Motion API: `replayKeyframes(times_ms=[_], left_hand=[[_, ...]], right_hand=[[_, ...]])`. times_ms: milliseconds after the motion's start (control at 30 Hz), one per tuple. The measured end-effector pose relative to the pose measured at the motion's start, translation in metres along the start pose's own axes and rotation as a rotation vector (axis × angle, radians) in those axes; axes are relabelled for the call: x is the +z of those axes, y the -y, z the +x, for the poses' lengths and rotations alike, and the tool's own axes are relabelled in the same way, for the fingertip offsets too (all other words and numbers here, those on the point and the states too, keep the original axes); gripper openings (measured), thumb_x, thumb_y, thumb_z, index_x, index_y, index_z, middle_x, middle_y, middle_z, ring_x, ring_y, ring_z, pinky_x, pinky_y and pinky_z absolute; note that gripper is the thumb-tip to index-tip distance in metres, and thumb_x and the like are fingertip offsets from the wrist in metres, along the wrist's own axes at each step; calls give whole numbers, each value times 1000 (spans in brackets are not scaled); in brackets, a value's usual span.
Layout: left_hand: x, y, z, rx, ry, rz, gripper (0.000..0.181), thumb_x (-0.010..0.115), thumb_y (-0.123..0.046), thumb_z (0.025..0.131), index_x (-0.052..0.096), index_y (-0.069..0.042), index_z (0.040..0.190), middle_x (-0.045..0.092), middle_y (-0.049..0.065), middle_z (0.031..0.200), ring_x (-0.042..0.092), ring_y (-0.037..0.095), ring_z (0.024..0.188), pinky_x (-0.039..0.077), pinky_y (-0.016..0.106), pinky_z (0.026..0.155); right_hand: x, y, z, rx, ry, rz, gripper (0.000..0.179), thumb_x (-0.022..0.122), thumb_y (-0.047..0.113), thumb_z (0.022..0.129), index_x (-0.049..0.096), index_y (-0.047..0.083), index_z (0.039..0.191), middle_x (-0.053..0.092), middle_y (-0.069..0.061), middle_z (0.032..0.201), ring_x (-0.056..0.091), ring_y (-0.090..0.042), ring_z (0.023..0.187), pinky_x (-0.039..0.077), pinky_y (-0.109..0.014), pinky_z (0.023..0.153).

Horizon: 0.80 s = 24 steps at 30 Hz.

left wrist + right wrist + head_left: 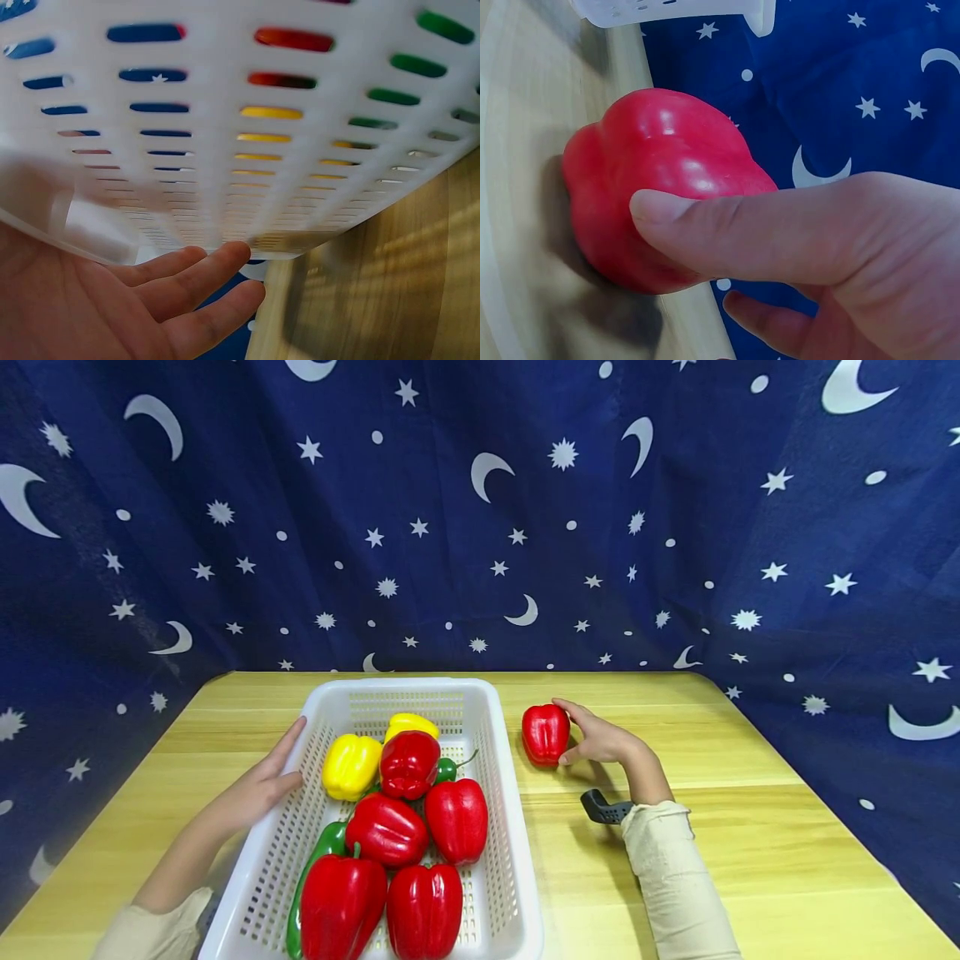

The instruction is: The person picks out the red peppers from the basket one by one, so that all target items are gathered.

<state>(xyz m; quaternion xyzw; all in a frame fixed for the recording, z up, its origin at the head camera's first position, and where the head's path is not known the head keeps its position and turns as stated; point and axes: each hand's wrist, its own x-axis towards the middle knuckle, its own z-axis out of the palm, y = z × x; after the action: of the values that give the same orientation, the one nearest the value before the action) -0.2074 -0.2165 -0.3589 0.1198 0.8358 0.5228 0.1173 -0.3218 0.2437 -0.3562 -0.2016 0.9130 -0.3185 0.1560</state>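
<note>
A red bell pepper (546, 735) is at the wooden table's right of centre, and my right hand (600, 739) holds it from the right side. In the right wrist view, the thumb lies across the near side of the pepper (667, 165); part of the fingers is hidden behind it. My left hand (258, 789) rests against the left wall of a white perforated basket (513, 827), its fingers fairly straight in the left wrist view. Inside the basket lie several red bell peppers (457, 822), yellow peppers (351, 767) and long green peppers (322, 852).
The basket stands on a light wooden table (720, 860). A dark blue curtain (450, 527) with moons and stars hangs behind and at both sides. A black strap-like mount (603, 808) sticks out at my right wrist.
</note>
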Motion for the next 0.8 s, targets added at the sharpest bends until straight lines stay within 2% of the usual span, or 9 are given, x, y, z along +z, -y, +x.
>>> replayKeyframes(times_ms=[133,333,800], left_hand=[[0,1,0,-2,2,4,77,35,-5,91,-14,-31,145,-1,32,147,57,50,99,58,42,55],[0,1,1,1,7,-4,77,35,-5,91,-14,-31,145,-2,31,148,56,51,100,58,43,55],[-2,4,1,2,13,-12,77,35,-4,91,-13,-32,145,-1,30,148,55,51,102,58,43,57]], right_hand=[[0,0,0,7,0,-14,94,72,5,70,14,3,144,17,-27,146,20,-46,132,22,-62,108],[0,4,-1,13,-7,-9,95,73,19,72,14,2,144,18,-27,146,20,-45,132,24,-63,106],[0,4,0,18,-28,-31,92,71,18,74,14,3,145,17,-27,146,19,-45,132,23,-64,106]])
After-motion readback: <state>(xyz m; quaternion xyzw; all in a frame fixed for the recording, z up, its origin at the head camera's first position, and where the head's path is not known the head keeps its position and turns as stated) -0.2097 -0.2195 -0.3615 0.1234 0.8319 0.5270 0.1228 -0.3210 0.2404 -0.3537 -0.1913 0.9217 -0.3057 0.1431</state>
